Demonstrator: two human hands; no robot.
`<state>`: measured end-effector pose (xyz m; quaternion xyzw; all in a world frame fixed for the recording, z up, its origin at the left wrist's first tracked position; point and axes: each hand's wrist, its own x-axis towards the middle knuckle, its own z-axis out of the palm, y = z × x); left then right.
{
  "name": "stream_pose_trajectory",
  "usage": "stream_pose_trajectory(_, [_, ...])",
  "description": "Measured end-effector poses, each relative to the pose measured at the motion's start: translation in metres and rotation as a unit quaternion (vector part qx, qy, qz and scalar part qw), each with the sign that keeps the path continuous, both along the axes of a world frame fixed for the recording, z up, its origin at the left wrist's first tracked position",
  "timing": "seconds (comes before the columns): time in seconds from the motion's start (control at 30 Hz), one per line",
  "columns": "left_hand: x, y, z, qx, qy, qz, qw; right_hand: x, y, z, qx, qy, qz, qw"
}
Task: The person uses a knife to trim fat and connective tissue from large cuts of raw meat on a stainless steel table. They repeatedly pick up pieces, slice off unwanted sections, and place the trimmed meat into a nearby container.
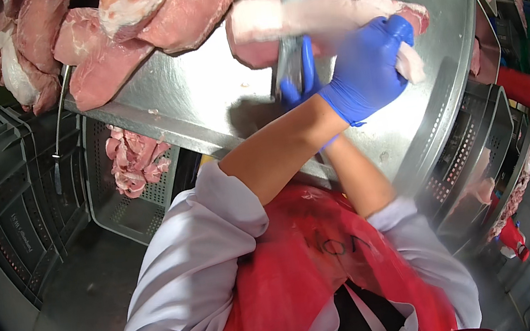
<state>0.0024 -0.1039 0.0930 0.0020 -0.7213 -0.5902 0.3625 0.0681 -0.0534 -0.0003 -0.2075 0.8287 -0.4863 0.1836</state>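
A long piece of pork (257,53) with a pale fat layer lies on the metal table (215,91) in front of me. My left hand (369,68), in a blue glove, reaches across to its right end, fingers closed round a whitish strip of fat (410,64). Beneath my left forearm passes my right arm. My right hand (300,87), also gloved, is closed at the near side of the pork and partly hidden, its handle grip out of sight. From it a knife (290,55) points away; its blurred blade shows on both sides of the fat layer.
Several large pork cuts (191,14) are heaped along the far left. A sharpening steel (59,119) hangs at the table's left edge. Below stands a grey perforated crate (101,180) with meat trimmings (134,159), beside black crates (8,199). More crates (470,145) line the right.
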Motion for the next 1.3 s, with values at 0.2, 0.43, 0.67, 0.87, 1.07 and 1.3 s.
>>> stream_pose_trajectory(0.2, [0.002, 0.001, 0.034, 0.037, 0.037, -0.024, 0.998, 0.009, -0.024, 0.027, 0.024, -0.057, -0.029, 0.998])
stream_pose_trajectory(0.43, [0.007, 0.039, 0.069, 0.022, 0.073, -0.027, 0.997, 0.042, -0.018, 0.029, 0.045, -0.079, -0.006, 0.996])
stream_pose_trajectory(0.67, [0.021, 0.129, 0.148, -0.078, 0.082, -0.154, 0.982, 0.035, -0.045, 0.067, -0.13, -0.178, 0.156, 0.963])
stream_pose_trajectory(0.87, [0.066, 0.045, 0.138, -0.099, 0.102, -0.091, 0.986, 0.035, 0.103, 0.049, -0.055, -0.256, 0.038, 0.964])
stream_pose_trajectory(1.07, [0.25, -0.13, 0.135, -0.146, -0.146, 0.07, 0.976, 0.001, 0.253, 0.054, -0.063, -0.165, -0.162, 0.971])
stream_pose_trajectory(1.3, [0.393, -0.253, 0.068, -0.357, -0.64, 0.108, 0.672, 0.005, 0.301, 0.04, -0.12, -0.159, -0.261, 0.945])
